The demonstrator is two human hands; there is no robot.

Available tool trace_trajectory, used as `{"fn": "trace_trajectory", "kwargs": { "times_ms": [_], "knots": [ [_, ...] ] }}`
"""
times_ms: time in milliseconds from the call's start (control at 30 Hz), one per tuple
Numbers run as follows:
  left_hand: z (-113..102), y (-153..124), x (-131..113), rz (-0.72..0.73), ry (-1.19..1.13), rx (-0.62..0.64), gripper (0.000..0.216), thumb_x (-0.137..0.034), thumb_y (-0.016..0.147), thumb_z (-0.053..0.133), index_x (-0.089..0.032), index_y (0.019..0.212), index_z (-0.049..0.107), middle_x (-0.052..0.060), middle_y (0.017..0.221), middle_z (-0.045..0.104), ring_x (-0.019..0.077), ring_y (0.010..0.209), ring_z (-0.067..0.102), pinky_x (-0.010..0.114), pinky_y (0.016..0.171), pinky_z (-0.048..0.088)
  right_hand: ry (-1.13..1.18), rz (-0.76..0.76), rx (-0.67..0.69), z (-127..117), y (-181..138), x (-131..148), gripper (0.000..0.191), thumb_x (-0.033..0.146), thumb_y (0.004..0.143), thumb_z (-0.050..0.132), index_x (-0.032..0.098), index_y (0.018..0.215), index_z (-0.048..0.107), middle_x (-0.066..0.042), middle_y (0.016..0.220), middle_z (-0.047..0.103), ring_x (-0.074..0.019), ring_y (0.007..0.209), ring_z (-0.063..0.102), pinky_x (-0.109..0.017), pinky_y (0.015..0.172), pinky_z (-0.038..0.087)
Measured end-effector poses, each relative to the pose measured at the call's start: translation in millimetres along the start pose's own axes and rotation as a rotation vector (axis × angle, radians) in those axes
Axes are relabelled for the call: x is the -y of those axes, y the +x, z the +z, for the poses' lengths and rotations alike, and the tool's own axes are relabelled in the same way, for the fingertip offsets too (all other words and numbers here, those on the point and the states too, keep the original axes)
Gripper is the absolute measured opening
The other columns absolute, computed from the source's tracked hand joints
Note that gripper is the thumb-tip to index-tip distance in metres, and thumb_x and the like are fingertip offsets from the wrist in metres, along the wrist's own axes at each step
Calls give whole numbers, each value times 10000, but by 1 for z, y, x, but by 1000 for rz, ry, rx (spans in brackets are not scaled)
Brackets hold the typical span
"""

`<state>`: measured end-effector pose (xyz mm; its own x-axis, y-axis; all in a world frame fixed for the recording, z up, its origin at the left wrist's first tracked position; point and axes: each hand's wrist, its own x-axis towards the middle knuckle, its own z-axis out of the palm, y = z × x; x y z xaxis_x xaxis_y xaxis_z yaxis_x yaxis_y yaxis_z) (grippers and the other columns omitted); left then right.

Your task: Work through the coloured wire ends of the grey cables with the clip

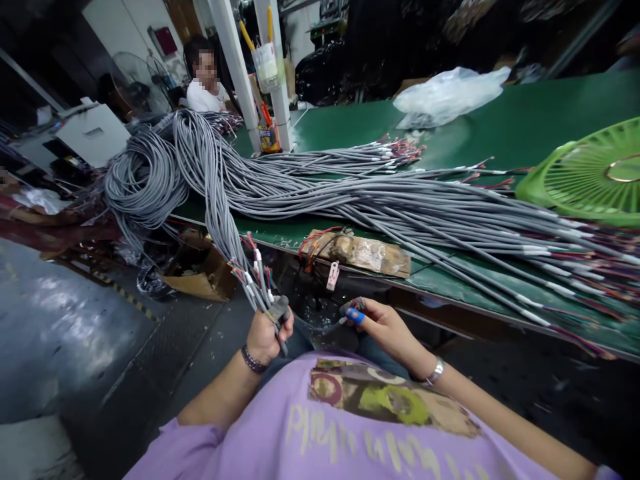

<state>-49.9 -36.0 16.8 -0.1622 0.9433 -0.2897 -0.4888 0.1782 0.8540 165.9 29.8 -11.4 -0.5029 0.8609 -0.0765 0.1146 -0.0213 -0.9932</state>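
Observation:
My left hand [264, 335] is closed around a bundle of grey cables [223, 223] that hangs down over the table's edge. Several cable ends with thin coloured wires [260, 267] stick up just above that fist. A dark grey piece [279, 308] sits at the fingers; its kind is not clear. My right hand [383, 327], with blue tape [355, 315] around the thumb, pinches the end of one grey cable [320, 328]. That cable runs slack across my lap from the left hand. The fingers partly hide its tip.
Long grey cables [310, 193] lie along the green table [350, 123], beside a coil [145, 177]. A taped board [365, 253] is at the near edge. There are a green fan [595, 173], a plastic bag [450, 97], a post [233, 67], a cardboard box [205, 273] and a seated person [205, 93].

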Motion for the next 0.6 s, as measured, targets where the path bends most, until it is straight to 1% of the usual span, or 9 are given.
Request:
{"fn": "trace_trajectory", "kwargs": {
  "times_ms": [67,100,167,233,300,367,433,533,600],
  "knots": [
    [5,-1,3,-17,86,-3,303,-411,619,750,-150,672,604,-73,365,456,31,259,288,179,321,186,5,-3,90,6,3,7,354,520,781,576,171,730,600,-23,657,602,-131,585,506,-257,553,412],
    [8,0,6,-13,139,-17,297,-404,625,750,-149,682,611,-68,373,467,34,266,302,182,320,182,18,-4,139,9,5,11,364,524,793,561,167,732,602,-21,646,602,-125,574,501,-254,548,408],
    [15,5,12,41,188,-83,329,-440,657,718,-139,612,593,-24,435,537,42,309,378,185,338,216,70,13,228,16,9,18,372,526,796,559,160,745,605,-20,644,611,-113,555,496,-248,543,406],
    [20,12,17,75,167,-130,377,-490,683,678,-128,603,609,30,532,604,72,405,480,188,361,239,143,49,266,21,12,21,367,523,773,593,155,778,603,-19,655,625,-103,541,497,-242,538,406],
    [22,18,21,81,188,-115,396,-506,702,657,-116,634,644,55,572,624,84,450,496,193,379,252,216,89,235,24,14,21,372,517,732,640,155,808,592,-16,658,634,-95,527,499,-237,531,404],
    [22,20,25,74,257,-42,398,-508,711,655,-114,655,664,45,545,611,80,436,466,202,398,280,273,122,170,25,14,18,386,513,696,673,159,815,579,-10,653,633,-90,516,498,-232,523,402],
    [20,19,29,83,380,31,401,-520,705,665,-123,646,664,24,509,592,78,422,446,207,414,304,303,147,126,25,13,15,389,512,674,689,159,791,574,-9,645,627,-90,519,499,-229,515,396],
    [18,14,30,53,521,144,423,-558,713,641,-139,654,654,16,514,603,92,426,486,205,409,327,293,166,99,24,12,14,373,496,658,703,157,725,563,6,595,597,-82,499,466,-216,484,348],
    [19,11,28,34,557,181,438,-576,739,601,-146,668,645,20,520,614,103,430,519,204,409,351,297,177,71,24,12,15,367,481,649,714,159,690,543,32,544,553,-67,471,420,-208,467,302]
  ]
}}
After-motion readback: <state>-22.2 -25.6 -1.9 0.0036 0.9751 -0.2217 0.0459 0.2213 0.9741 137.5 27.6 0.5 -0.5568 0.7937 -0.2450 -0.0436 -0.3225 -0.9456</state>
